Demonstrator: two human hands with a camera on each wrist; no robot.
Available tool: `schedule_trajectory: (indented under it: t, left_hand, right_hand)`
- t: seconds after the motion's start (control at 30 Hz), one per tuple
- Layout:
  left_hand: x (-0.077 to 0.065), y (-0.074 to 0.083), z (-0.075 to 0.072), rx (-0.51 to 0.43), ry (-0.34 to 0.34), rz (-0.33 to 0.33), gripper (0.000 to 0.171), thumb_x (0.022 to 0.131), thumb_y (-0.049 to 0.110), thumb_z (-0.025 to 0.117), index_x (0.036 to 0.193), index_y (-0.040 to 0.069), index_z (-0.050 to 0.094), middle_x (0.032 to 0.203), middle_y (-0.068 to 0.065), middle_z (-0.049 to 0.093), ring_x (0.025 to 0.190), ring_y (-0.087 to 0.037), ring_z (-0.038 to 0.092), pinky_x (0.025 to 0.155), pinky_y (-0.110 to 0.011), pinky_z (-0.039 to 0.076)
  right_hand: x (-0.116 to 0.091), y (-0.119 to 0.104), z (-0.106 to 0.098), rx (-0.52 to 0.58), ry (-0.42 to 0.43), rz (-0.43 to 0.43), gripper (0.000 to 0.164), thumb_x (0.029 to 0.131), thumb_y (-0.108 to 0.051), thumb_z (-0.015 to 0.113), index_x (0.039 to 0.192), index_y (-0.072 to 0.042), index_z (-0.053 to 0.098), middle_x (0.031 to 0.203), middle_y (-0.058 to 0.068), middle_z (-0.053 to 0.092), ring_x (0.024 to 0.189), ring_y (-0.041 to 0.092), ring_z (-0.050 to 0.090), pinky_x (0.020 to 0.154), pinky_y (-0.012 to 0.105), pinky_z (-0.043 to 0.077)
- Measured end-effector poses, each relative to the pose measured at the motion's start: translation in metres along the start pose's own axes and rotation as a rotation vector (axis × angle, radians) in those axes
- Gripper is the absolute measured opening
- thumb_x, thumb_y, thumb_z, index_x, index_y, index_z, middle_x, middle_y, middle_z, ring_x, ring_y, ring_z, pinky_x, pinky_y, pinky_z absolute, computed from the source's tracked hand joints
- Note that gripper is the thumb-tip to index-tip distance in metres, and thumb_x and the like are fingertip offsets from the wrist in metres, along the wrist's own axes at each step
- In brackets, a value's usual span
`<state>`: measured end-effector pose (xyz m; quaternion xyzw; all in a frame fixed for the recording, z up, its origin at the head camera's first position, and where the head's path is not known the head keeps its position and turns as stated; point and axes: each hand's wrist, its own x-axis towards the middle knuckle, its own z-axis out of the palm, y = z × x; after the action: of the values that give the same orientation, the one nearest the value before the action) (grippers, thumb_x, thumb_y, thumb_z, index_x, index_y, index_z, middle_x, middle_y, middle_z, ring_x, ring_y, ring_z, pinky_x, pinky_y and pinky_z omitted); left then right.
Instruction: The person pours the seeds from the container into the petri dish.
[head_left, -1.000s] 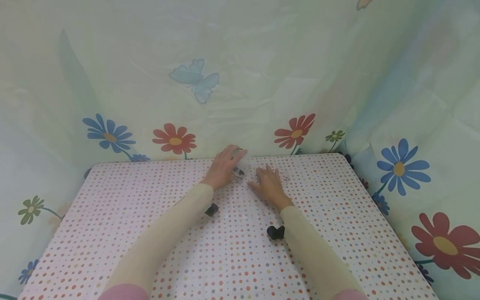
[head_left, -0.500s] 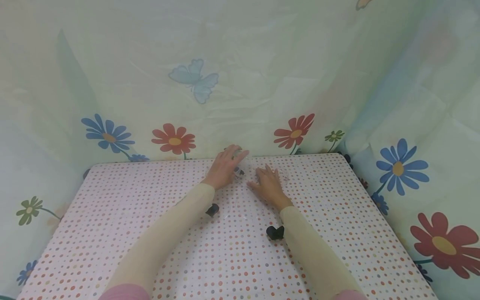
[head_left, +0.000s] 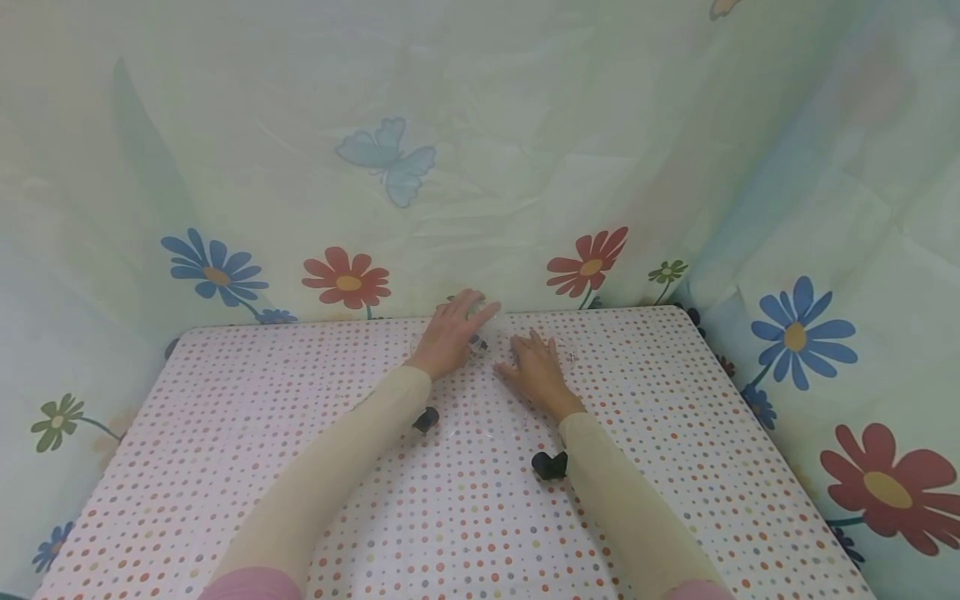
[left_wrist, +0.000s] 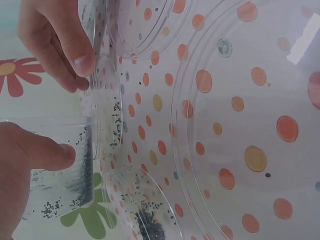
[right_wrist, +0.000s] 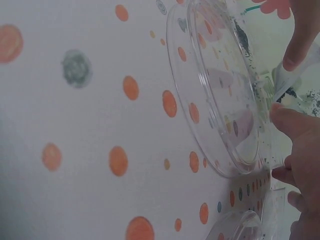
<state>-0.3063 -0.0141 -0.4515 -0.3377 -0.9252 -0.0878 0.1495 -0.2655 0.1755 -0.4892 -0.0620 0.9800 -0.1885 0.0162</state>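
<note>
Left hand (head_left: 444,335) pinched clear cup (left_wrist: 57,182), dark grains (left_wrist: 86,172) inside; right hand (head_left: 538,377), at its four o'clock, spread near clear dish (left_wrist: 108,107).

Long, plain cream fabric sleeves (head_left: 318,492) are worn, bordered by pink fabric (head_left: 253,585) at their upper ends and stopped just short of the hands (head_left: 536,371). Beside each, a small, black, rounded unit (head_left: 551,466) is seen.
</note>
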Motion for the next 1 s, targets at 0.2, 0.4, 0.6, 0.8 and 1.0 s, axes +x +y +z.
schedule_trajectory:
  t: [0.2,0.4,0.6,0.8,1.0]
  left_hand:
    - [0.0013,0.0007,0.0011,0.019,-0.001,0.011,0.082,0.082,-0.001,0.067,0.15,0.029,0.031,0.154,-0.007,0.032,0.148,-0.024,0.022,0.114,-0.044,0.037]
    - [0.0019,0.0021,0.0021,0.054,0.012,0.027,0.08,0.083,-0.001,0.065,0.15,0.029,0.033,0.153,-0.007,0.033,0.147,-0.024,0.023,0.112,-0.044,0.039]
    - [0.0028,0.003,0.0032,0.073,0.022,0.044,0.077,0.085,-0.001,0.064,0.149,0.029,0.034,0.153,-0.007,0.034,0.147,-0.025,0.025,0.113,-0.044,0.038]
    - [0.0039,0.003,0.0048,0.093,0.019,0.06,0.075,0.086,0.0,0.064,0.149,0.029,0.034,0.153,-0.007,0.034,0.147,-0.025,0.025,0.114,-0.044,0.037]
    - [0.0044,0.0049,0.004,0.116,0.005,0.093,0.078,0.085,0.001,0.067,0.15,0.029,0.034,0.153,-0.006,0.034,0.147,-0.026,0.025,0.116,-0.045,0.035]
  right_hand:
    - [0.0009,0.0014,0.001,-0.001,-0.004,0.005,0.069,0.094,-0.048,0.056,0.144,-0.003,0.042,0.152,0.015,0.041,0.15,0.035,0.016,0.123,0.057,0.003]
    - [0.0005,0.0,0.0001,-0.012,-0.002,0.008,0.068,0.094,-0.047,0.056,0.144,-0.003,0.042,0.151,0.015,0.041,0.15,0.035,0.016,0.122,0.057,0.004]
    - [0.0008,-0.0008,0.0001,-0.021,0.005,0.004,0.067,0.094,-0.046,0.057,0.144,-0.003,0.042,0.15,0.016,0.042,0.149,0.036,0.017,0.122,0.058,0.005]
    - [0.0003,-0.0006,-0.0002,-0.01,0.008,0.0,0.068,0.094,-0.046,0.057,0.144,-0.002,0.042,0.151,0.016,0.042,0.149,0.036,0.017,0.122,0.058,0.005]
    - [-0.0003,-0.0006,0.0005,-0.002,0.008,0.004,0.068,0.094,-0.046,0.057,0.144,-0.004,0.042,0.151,0.015,0.042,0.15,0.034,0.016,0.123,0.057,0.004]
